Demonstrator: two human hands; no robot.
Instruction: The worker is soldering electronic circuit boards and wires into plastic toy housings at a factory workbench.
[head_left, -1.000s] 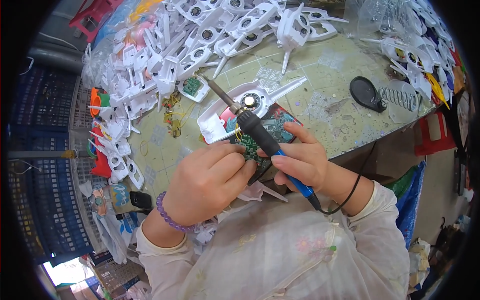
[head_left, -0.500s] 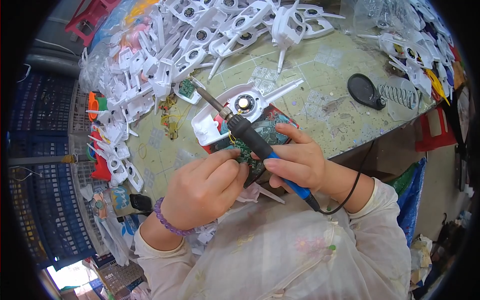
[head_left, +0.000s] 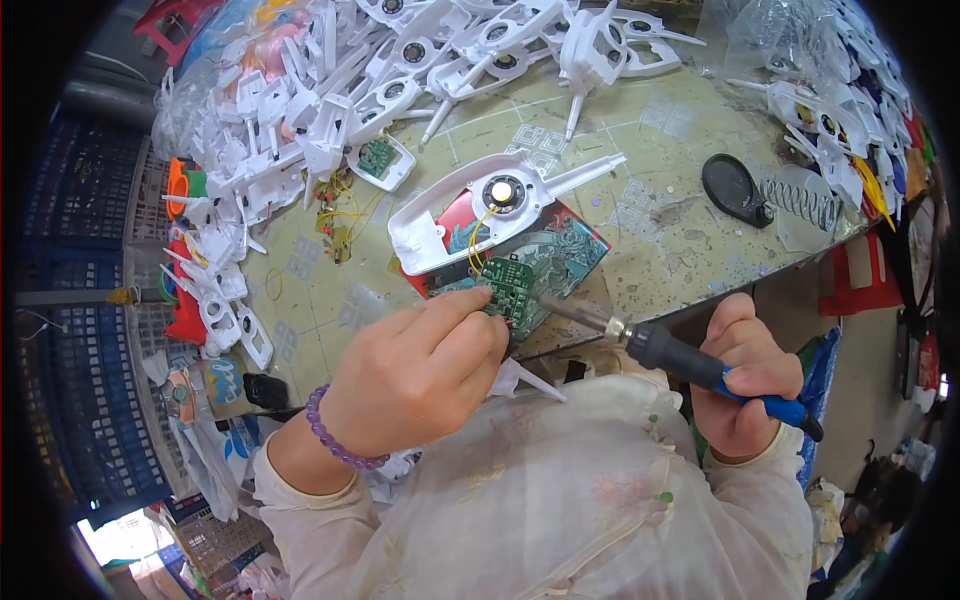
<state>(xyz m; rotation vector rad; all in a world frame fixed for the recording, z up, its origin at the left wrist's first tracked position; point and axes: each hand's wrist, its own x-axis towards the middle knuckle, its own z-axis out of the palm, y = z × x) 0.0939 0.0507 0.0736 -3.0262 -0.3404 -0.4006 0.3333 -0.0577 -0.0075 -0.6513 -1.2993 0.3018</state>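
Note:
Between the fingertips of my left hand (head_left: 425,365) is the edge of a green circuit board (head_left: 507,290). Thin yellow wires (head_left: 476,240) run from the board up to a round black speaker (head_left: 505,193) in a white plastic housing (head_left: 425,222). That housing lies partly on a red and teal patterned card (head_left: 575,255). My right hand (head_left: 745,375) is closed round the blue handle of a soldering iron (head_left: 665,350). The iron's metal tip points left and ends close to the board's right side; whether it touches cannot be seen.
White plastic housings (head_left: 400,90) are heaped across the far side of the table (head_left: 640,200). Loose small boards with wires (head_left: 335,220) lie left of the card. At the right stand a black round-ended stand (head_left: 735,190) and a metal coil holder (head_left: 800,200). A red stool (head_left: 860,275) is beyond the table's edge.
My right hand has swung right with the soldering iron, turning its tip from the far left down beside the board. My left hand still holds the board, now more exposed.

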